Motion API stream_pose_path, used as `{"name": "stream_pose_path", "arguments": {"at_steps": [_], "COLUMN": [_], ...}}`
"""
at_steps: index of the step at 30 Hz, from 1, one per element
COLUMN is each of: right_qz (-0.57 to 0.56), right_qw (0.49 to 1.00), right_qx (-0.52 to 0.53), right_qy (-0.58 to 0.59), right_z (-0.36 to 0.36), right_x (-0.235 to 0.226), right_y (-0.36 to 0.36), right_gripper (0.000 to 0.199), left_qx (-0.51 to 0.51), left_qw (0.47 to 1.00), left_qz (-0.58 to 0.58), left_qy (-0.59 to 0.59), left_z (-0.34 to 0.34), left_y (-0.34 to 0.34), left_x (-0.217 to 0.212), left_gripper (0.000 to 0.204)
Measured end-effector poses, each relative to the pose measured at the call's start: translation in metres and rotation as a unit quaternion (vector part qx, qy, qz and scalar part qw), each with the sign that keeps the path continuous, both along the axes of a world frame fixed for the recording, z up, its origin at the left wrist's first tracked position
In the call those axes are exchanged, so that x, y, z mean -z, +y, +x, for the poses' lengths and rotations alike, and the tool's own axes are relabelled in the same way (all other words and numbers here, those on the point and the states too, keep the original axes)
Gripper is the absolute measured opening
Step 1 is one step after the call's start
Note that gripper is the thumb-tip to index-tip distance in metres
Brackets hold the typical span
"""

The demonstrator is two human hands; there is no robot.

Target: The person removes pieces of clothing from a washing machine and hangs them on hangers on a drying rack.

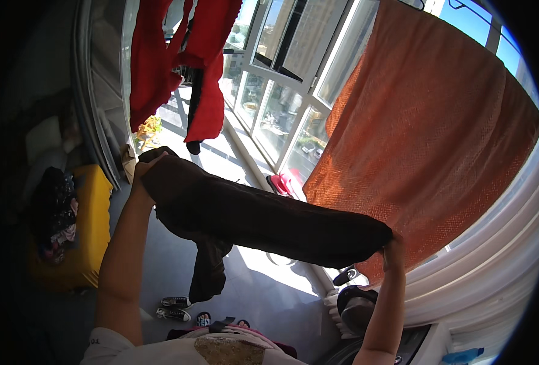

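Observation:
A dark brown garment is stretched out between both raised hands, with one part dangling below its left end. My left hand grips the garment's left end up near the hanging red clothing. My right hand pinches its right end, just in front of the orange cloth.
A large orange textured cloth hangs at the right and a red garment at the top left, before sunlit windows. A yellow basket with clothes stands at the left. Shoes lie on the grey floor.

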State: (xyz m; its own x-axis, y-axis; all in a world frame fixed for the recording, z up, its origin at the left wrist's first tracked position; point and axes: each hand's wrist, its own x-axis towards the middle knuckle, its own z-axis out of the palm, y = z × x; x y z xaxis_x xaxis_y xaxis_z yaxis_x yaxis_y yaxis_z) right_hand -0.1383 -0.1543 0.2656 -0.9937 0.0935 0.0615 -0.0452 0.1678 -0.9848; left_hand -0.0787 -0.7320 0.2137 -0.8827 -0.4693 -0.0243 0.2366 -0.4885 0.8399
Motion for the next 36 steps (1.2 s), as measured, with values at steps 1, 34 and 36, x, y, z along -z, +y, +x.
{"name": "stream_pose_path", "arguments": {"at_steps": [1, 34, 36], "right_qz": [0.092, 0.377, 0.299], "right_qw": [0.995, 0.787, 0.751], "right_qx": [0.034, -0.147, -0.245], "right_qy": [0.008, 0.465, 0.535], "right_z": [-0.006, 0.047, 0.06], "right_x": [0.012, 0.02, 0.01], "right_y": [0.004, -0.184, -0.197], "right_gripper": [0.02, 0.058, 0.026], "left_qx": [-0.01, 0.114, 0.121], "left_qw": [0.998, 0.989, 0.989], "left_qz": [-0.035, 0.092, 0.081], "left_qy": [-0.042, -0.014, 0.009], "left_z": [0.002, 0.018, 0.019], "left_y": [0.031, 0.193, 0.195], "left_x": [-0.029, -0.03, -0.032], "left_gripper": [0.024, 0.02, 0.019]}}
